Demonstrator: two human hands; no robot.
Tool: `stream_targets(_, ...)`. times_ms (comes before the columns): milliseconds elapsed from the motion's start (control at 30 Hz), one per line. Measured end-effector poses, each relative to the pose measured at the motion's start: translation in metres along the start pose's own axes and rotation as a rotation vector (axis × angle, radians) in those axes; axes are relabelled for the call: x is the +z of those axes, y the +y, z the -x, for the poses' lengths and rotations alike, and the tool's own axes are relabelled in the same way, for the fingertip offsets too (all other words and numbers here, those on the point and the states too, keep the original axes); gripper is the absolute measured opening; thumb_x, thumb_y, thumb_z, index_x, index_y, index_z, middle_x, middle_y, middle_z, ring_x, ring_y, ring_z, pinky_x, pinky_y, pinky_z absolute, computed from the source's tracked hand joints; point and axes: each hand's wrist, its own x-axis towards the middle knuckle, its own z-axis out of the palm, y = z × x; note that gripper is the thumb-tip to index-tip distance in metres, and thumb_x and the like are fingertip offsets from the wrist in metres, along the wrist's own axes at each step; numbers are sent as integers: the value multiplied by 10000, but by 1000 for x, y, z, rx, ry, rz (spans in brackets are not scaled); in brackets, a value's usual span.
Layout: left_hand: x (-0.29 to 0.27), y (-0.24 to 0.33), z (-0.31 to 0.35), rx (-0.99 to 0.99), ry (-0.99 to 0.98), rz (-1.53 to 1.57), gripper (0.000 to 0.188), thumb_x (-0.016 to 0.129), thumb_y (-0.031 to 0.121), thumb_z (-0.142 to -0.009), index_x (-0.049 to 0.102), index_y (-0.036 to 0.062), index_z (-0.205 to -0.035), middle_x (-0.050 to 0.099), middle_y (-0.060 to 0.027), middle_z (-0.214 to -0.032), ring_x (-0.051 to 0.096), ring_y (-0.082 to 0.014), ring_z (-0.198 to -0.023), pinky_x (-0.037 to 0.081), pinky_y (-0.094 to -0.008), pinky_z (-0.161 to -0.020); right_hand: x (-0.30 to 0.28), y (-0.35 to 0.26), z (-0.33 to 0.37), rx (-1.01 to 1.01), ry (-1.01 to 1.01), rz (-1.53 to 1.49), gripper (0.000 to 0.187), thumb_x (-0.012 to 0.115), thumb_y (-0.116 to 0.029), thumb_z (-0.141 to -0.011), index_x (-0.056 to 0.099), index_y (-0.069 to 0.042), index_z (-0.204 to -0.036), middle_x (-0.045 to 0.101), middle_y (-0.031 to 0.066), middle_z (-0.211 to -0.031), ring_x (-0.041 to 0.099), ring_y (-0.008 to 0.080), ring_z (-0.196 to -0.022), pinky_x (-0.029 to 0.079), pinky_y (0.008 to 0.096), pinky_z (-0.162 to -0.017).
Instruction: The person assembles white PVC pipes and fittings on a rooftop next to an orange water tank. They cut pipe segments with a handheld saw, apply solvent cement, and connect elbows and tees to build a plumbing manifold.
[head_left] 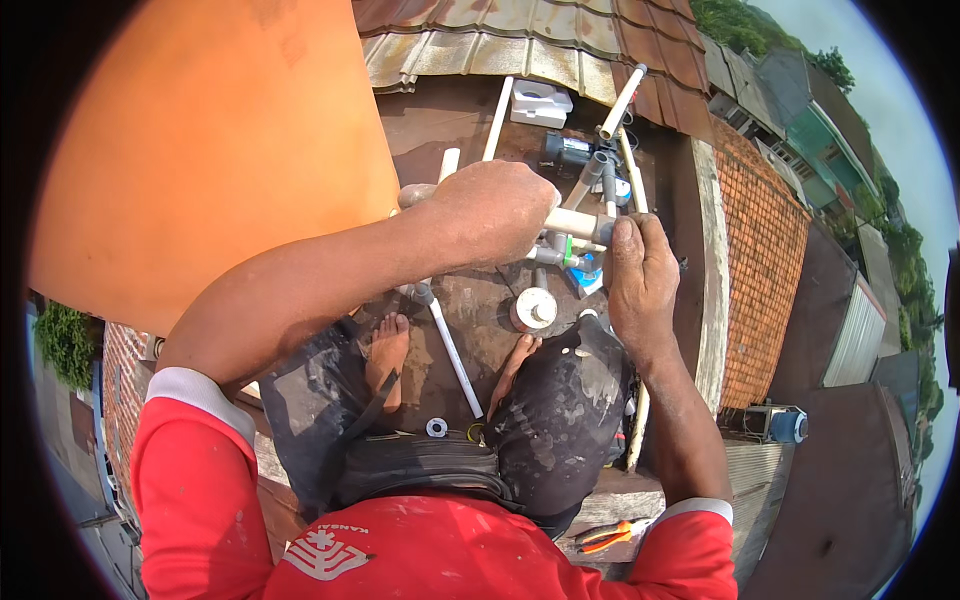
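My left hand (495,208) is closed in a fist around a cream plastic pipe (573,223), which runs level in front of me. At the pipe's right end sits a grey fitting (604,230). My right hand (643,272) grips that fitting, thumb on the near side. Just below the pipe are grey pipe joints with a green-handled valve (568,248), partly hidden by my left hand. A round can (534,309) stands under them, between my feet. A white pipe with a grey joint (453,345) slants down between my legs.
A large orange tank (215,150) rises at my left. Ahead are a black water pump (568,152), white foam packing (540,104) and upright pipes (622,103). Orange-handled pliers (604,537) lie on the ledge beside me. Tiled roofs (757,270) drop away at the right.
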Motion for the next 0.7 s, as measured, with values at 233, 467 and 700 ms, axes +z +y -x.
stream_targets(233,45,-24,21,-39,-47,349,174,660,43,-932,749,-22,-1067,747,-243,-875,757,-411,-877,579,-531,-817,18,10,-6,-178,-88,160,339,545,-306,-1157,632,13,-1082,608,111,-763,605,189,-680,486,371,-638)
stream_targets(467,86,-58,36,-197,-137,1291,344,595,312,-1086,722,-8,-1092,683,-80,-848,634,-171,-671,519,-321,-630,39,36,-61,-50,-276,72,572,437,-514,-1181,645,-2,-1033,553,49,-697,548,166,-662,461,378,-637)
stream_targets(700,83,-68,53,-353,-264,1641,450,507,398,-1122,711,16,-1002,620,-38,-726,578,-108,-577,488,-250,-531,58,32,-63,-89,-217,-8,505,461,-451,-1186,638,-3,-1036,532,36,-701,510,141,-638,439,351,-610)
